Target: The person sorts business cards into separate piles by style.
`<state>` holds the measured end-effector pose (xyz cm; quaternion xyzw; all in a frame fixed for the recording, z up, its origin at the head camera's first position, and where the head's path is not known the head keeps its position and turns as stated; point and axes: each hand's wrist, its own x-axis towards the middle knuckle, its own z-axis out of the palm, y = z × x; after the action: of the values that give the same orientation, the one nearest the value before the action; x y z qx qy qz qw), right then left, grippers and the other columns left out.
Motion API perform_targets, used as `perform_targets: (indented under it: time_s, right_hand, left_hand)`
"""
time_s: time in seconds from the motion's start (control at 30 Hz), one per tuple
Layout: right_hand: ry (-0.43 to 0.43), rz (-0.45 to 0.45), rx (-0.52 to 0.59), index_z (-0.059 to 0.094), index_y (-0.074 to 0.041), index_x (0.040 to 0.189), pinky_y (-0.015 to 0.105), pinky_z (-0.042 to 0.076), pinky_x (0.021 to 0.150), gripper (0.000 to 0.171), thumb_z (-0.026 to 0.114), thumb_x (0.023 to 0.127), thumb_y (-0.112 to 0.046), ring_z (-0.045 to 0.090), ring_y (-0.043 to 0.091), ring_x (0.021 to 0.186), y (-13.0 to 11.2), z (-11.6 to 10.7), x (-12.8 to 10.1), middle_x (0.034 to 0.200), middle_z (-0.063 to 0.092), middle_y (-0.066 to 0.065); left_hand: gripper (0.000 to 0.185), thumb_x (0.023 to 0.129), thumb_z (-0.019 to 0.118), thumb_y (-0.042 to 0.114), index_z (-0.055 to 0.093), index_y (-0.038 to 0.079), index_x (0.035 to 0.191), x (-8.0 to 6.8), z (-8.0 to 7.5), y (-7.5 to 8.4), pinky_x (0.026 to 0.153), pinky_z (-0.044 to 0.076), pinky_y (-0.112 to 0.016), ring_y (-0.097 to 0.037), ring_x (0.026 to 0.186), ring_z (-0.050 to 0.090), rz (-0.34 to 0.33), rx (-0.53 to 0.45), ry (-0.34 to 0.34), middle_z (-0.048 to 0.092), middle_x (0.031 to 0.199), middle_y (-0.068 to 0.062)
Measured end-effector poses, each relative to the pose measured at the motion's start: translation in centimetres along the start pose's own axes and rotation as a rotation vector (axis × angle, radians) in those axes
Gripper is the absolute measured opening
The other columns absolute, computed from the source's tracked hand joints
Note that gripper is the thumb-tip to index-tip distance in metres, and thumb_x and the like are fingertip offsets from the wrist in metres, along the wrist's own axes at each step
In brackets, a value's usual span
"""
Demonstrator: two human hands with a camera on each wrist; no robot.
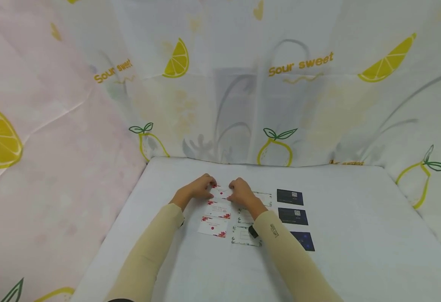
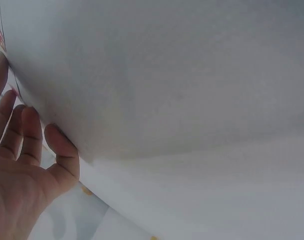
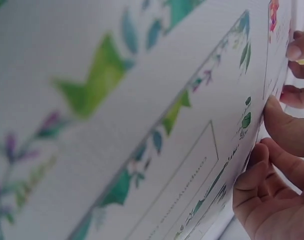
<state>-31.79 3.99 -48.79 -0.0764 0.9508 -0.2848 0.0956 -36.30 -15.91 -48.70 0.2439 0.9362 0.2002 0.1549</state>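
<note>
Fingertips of both hands are down on the same little white card with red flowers, the top one of its column. The left hand has its fingers fairly straight and close together, tips on the card's left edge. The right hand comes in from the other side with its fingers bent at the knuckles, tips on the card's right edge. Can't really tell whether either hand is pinching the card or just pressing on it, the close views are too tight for that.

That card sits at the far end of a column of red-flower cards, with two more lying just below it toward the person. Right beside that is a column of cards with green leafy borders, partly under the right forearm. Further right, well apart from the hands, three dark cards lie in their own column.

All of it is laid out on a table with a white cover. Both arms are in beige sleeves, and behind hangs a lemon-print curtain reading "Sour sweet".
</note>
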Motion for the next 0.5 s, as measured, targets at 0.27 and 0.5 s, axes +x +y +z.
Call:
perform_targets:
  time_s: [0.27,0.5]
  right_hand:
    - [-0.006,0.039,0.038,0.063,-0.001,0.125,0.043,0.040,0.110,0.046,0.079,0.085,-0.017,0.053,0.030,0.124,0.01,-0.09,0.18,0.125,0.057,0.013]
    - [-0.001,0.058,0.079,0.063,-0.002,0.126,0.044,0.040,0.110,0.047,0.079,0.085,-0.017,0.052,0.031,0.125,0.13,0.05,0.30,0.127,0.058,0.013]
  left_hand:
    - [0.041,0.086,0.075,0.010,0.061,0.004,0.124,0.01,-0.11,0.20,0.095,0.046,-0.039,-0.022,0.104,0.053,0.000,-0.004,-0.005,0.056,0.122,-0.011]
    - [0.042,0.086,0.075,0.009,0.060,0.006,0.125,-0.06,-0.20,0.23,0.093,0.046,-0.038,-0.022,0.102,0.052,-0.013,-0.014,-0.010,0.055,0.122,-0.010]
